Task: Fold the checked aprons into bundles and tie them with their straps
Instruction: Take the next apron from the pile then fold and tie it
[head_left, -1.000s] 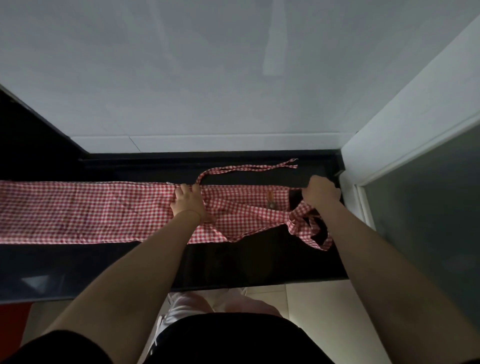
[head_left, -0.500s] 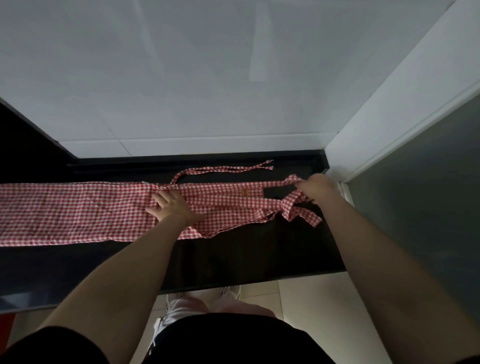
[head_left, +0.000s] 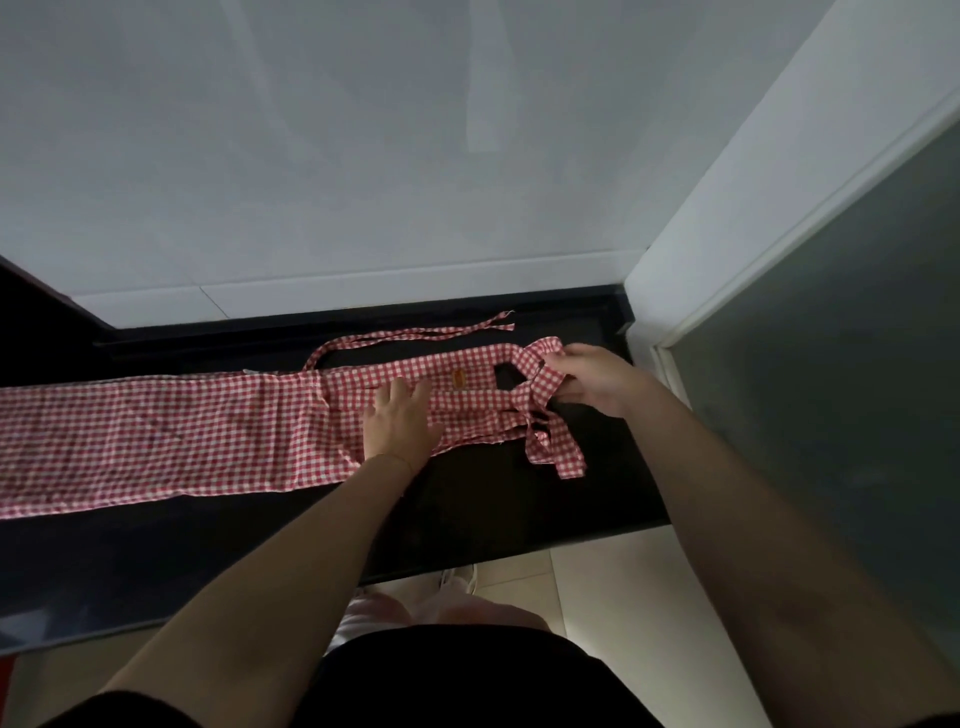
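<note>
A red-and-white checked cotton apron (head_left: 156, 436) lies folded lengthwise into a long band across the glossy black surface (head_left: 467, 509), running from the left edge of the frame to just right of centre, where its narrower bib end with a small orange label (head_left: 458, 378) points toward the white wall corner at the right. The left hand (head_left: 400, 421) rests flat on the cloth near the middle of the frame, fingers straight and spread, pressing the band down and holding nothing. The right hand (head_left: 587, 379), at centre right, has its fingers curled round the checked neck loop (head_left: 535, 374) at the bib end, so its grip is closed on the fabric. One thin checked strap (head_left: 415, 338) trails along the back of the surface toward the upper centre, and another strap end (head_left: 558, 452) dangles loosely below the right hand. The cloth looks thin, light and limp: it should crease readily, hold no shape of its own, and probably slide easily on the polished surface, so one hand likely has to pin it while the other folds or rolls. The hemmed edges and the strap roots seem the firmest places to take hold; the loose straps could tangle or get caught inside a fold unless kept free for the tying that is not yet done.
</note>
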